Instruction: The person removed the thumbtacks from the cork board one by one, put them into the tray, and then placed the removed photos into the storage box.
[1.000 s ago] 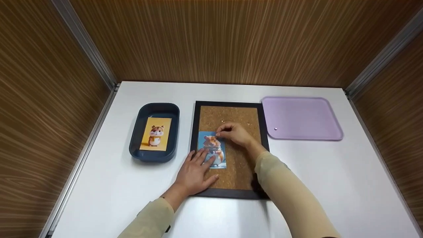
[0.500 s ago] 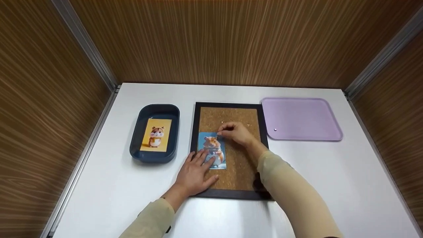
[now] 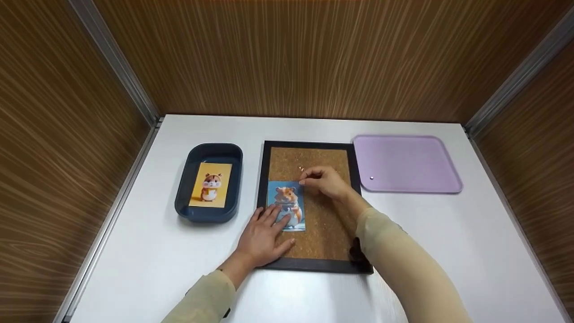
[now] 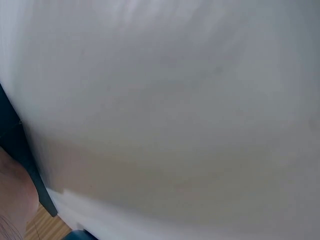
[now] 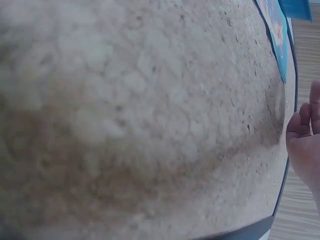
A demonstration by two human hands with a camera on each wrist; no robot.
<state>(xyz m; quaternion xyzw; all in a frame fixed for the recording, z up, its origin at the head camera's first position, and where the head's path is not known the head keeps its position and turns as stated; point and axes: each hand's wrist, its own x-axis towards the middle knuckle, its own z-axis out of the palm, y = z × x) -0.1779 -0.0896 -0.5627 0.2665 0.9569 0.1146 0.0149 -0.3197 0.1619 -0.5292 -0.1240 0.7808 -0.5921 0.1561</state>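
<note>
A navy tray (image 3: 207, 216) with a yellow card (image 3: 210, 185) lies left of the left hand (image 3: 258, 240), whose spread fingers rest on the blue card (image 3: 289, 194), atop the corkboard (image 3: 320, 237). At its upper right corner, the right hand (image 3: 326, 182) brings thumb and forefinger together, their hold too small to tell; a purple tray (image 3: 408, 163) lies farther right.

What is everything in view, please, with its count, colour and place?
Cork board: 1, brown, black-framed, mid-table
Blue card: 1, on board's left
Bin: 1, navy, left of board
Yellow card: 1, in bin
Tray: 1, lilac, right of board
Stud: 1, silvery, on tray
Specks: count unclear, silvery, on board
Table: 1, white, beneath
Panels: 3, brown, back and sides
Strips: several, grey, panel edges
Sleeves: 2, beige, forearms
Left hand: 1, bare, on blue card and board
Right hand: 1, bare, at blue card's corner
</note>
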